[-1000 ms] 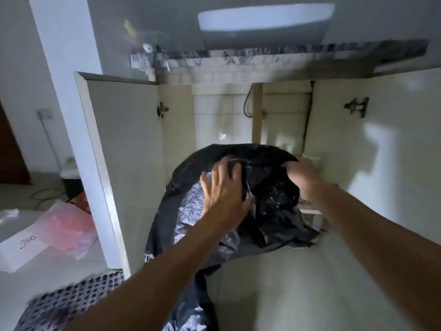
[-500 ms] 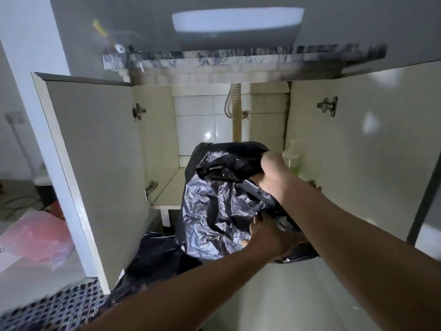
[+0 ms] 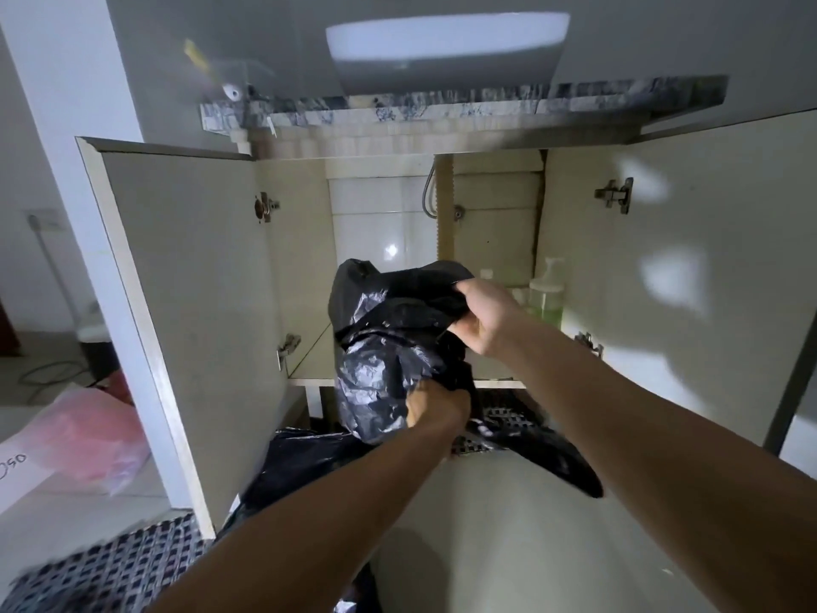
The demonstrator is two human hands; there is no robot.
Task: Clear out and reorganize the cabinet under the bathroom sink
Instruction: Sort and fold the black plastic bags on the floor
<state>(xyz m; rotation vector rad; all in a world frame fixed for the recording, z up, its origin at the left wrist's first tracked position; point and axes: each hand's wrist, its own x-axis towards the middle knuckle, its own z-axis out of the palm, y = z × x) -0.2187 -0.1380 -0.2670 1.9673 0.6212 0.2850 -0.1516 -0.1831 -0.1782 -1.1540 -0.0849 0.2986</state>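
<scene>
At the centre of the frame, in front of the open under-sink cabinet (image 3: 300,267), I hold a black garbage bag (image 3: 380,347): my right hand (image 3: 484,318) grasps its top, my left hand (image 3: 435,407) clutches it lower down. A soap pump bottle (image 3: 548,294) stands inside, right of centre.

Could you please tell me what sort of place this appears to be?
Most likely a home bathroom: a white ceramic basin sits on a grey marbled stone counter above an open cream cabinet, with a clear pump bottle of green liquid inside.
</scene>
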